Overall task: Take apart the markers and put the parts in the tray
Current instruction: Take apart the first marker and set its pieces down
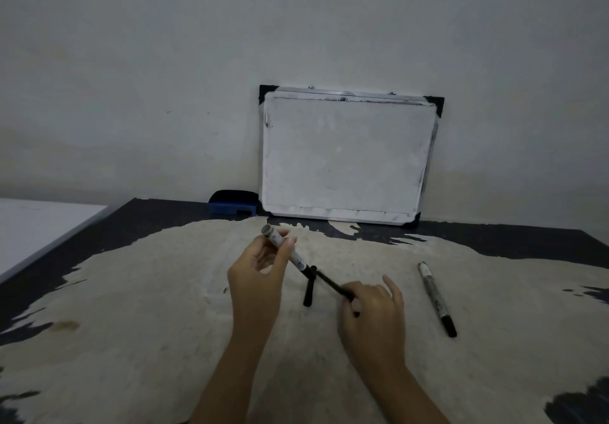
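Ink is the likeliest trouble: the marker barrel (286,249) is pinched between the thumb and curled fingers of the left hand (260,275), held tilted above the table (138,341), while a thin black inner piece (331,285), apparently the ink core, is gripped by the closed fingers of the right hand (372,308) with the little finger raised. If the core is pulled askew, it could be bent or snapped, and fingers or the worn tabletop could be stained. A black cap (309,286) is seen just below the barrel's open end; whether it is resting on the table cannot be told, and it could be knocked away. A second marker (436,298), still capped, lies well apart to the right, near enough to be rolled by the right forearm. No tray is visible, so parts may be mislaid. Print is seen on both barrels, but nothing is legible. The whiteboard (346,156) against the wall is blank.
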